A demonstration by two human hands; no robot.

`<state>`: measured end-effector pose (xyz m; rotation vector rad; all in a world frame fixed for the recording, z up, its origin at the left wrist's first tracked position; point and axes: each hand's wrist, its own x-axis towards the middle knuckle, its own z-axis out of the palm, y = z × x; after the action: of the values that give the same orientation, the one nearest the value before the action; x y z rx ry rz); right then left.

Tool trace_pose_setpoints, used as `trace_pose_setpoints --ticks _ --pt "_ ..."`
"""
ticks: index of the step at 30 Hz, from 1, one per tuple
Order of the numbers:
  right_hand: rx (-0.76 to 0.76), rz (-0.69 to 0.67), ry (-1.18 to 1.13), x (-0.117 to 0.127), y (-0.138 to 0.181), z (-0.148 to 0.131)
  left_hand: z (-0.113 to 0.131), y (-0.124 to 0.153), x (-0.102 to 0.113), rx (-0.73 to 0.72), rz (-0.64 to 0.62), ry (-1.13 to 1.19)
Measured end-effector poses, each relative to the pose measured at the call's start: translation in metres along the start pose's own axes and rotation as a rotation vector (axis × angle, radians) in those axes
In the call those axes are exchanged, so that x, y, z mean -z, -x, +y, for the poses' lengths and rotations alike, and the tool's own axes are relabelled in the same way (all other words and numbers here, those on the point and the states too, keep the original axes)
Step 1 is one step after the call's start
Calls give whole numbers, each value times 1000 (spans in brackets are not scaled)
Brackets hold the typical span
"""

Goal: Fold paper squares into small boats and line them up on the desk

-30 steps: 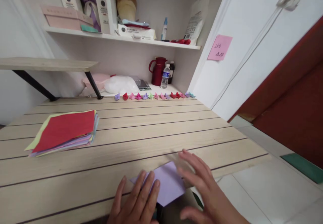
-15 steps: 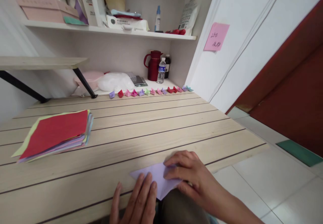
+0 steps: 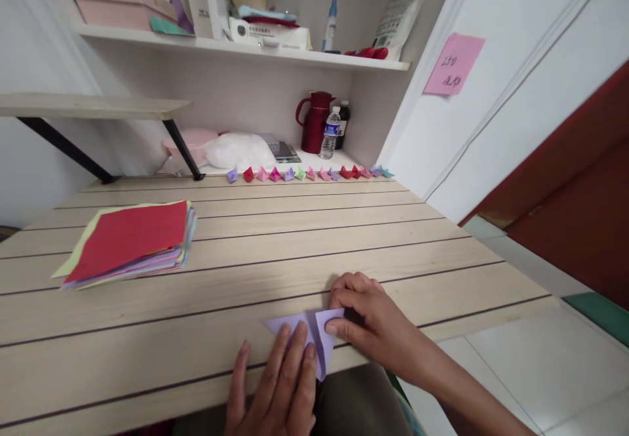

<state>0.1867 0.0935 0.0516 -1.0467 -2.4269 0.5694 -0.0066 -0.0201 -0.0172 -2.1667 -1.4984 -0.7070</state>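
A folded sheet of lilac origami paper [image 3: 322, 337] lies at the table's front edge, its left point flat on the wood. My left hand [image 3: 278, 383] rests on the sheet's left part with fingers stretched and spread. Between thumb and fingers, my right hand [image 3: 366, 315] pinches the right flap, which is raised and turned toward the left. The lower tip of the paper reaches over the table edge above my knee. Part of the sheet is hidden under my left fingers.
On the left lies a stack of coloured paper [image 3: 132, 239], red on top. Several small folded paper pieces [image 3: 299, 173] line the table's back edge. Behind them stand a dark red jug [image 3: 314, 124] and a water bottle [image 3: 331, 134]. A small raised shelf [image 3: 93, 107] stands back left.
My right hand has lifted the paper's right corner and folded it leftward, its thumb now on top of the flap. The left hand stays flat on the sheet. The camera view has shifted.
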Motion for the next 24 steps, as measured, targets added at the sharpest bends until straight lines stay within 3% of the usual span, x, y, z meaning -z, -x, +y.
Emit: trace_pose_setpoints --ticks 7,13,19,24 --pt "-97 51 56 -9 -5 -3 3 -1 2 40 -24 39" --pt "-98 47 2 -9 -3 0 4 -2 0 41 1 41" --pt "-47 21 -48 -7 -7 4 6 0 -4 94 102 85" --pt "-78 47 -75 -10 -7 5 6 1 -6 58 76 -8"
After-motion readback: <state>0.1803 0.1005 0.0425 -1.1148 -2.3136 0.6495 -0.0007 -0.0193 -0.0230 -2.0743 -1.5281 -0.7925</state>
